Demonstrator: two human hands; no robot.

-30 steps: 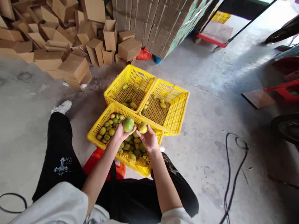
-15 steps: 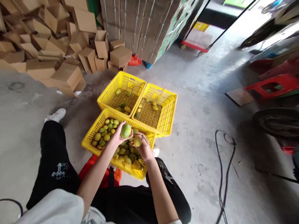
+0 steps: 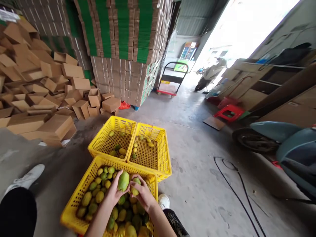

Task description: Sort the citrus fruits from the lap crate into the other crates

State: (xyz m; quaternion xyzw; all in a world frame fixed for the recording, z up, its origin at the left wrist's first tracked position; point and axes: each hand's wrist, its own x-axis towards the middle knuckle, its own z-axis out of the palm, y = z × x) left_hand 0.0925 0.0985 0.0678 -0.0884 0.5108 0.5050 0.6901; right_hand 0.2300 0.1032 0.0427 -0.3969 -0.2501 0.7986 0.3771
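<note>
My left hand point(image 3: 114, 192) is closed round a large green lemon point(image 3: 123, 181). Beside it, my right hand point(image 3: 145, 195) grips a smaller yellow-green lemon point(image 3: 134, 187), partly covered by the fingers. Both hands are close together above the near yellow crate point(image 3: 74, 200), which is filled with green and yellow lemons point(image 3: 99, 197). Just beyond stand two more yellow crates, the left one point(image 3: 98, 140) and the right one point(image 3: 165, 149), each with several lemons scattered on its bottom.
Cardboard boxes point(image 3: 53, 126) are heaped at the left, with strapped cardboard stacks point(image 3: 116, 75) behind. A hand truck point(image 3: 170, 84) stands farther back. On the right are a red stool point(image 3: 229, 113), a scooter point(image 3: 264, 136) and a black cable point(image 3: 237, 187) on the floor.
My view has tilted upward, bringing in more of the stacks and the doorway. The yellow-green lemon in my right hand shows a greener side now. Both hands still hold their lemons.
</note>
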